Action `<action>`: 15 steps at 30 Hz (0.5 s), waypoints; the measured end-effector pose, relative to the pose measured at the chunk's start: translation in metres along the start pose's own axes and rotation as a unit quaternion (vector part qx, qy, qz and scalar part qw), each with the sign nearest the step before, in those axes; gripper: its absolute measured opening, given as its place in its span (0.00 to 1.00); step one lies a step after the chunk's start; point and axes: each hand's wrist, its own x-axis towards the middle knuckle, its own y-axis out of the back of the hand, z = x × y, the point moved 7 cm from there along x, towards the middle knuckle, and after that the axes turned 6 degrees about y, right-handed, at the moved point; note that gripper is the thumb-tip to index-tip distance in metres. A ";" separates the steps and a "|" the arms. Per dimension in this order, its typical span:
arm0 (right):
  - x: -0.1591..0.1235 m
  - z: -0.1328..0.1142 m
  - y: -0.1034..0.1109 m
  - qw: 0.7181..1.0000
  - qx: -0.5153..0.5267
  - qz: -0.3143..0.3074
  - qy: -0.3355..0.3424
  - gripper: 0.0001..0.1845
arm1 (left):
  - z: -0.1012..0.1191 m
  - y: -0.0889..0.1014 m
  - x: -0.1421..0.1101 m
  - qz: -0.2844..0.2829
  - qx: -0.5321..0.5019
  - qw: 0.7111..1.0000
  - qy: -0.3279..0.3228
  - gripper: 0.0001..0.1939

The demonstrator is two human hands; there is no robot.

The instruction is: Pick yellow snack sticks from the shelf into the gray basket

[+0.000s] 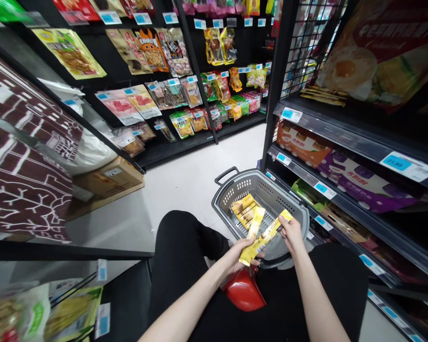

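- Head cam, the only view: the left hand [239,252] has a closed grip around the lower ends of two yellow packets, one steep stick packet [257,220] and one slanted stick packet [270,234] that cross low down
- The right hand [293,233] has a narrow pinch grip on the upper end of the slanted one, so both hands are on that one
- Both sticks are held up over a grey basket [219,209] sitting between the person's knees, black handle on the far-left side
- More yellow packets [241,207] lie inside the basket
- Something red and shiny [245,292] is just under the left hand, can't tell what
- Right side: black shelving with a purple pack [365,181] next to an orange pack [303,145]
- Far side: a rack of snack bags [178,51], plus a cardboard box [110,179] down on the left
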 end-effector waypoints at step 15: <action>-0.006 0.003 -0.019 0.996 -0.008 -0.085 -0.032 0.23 | 0.002 0.001 0.003 0.032 0.082 0.995 -0.050 0.19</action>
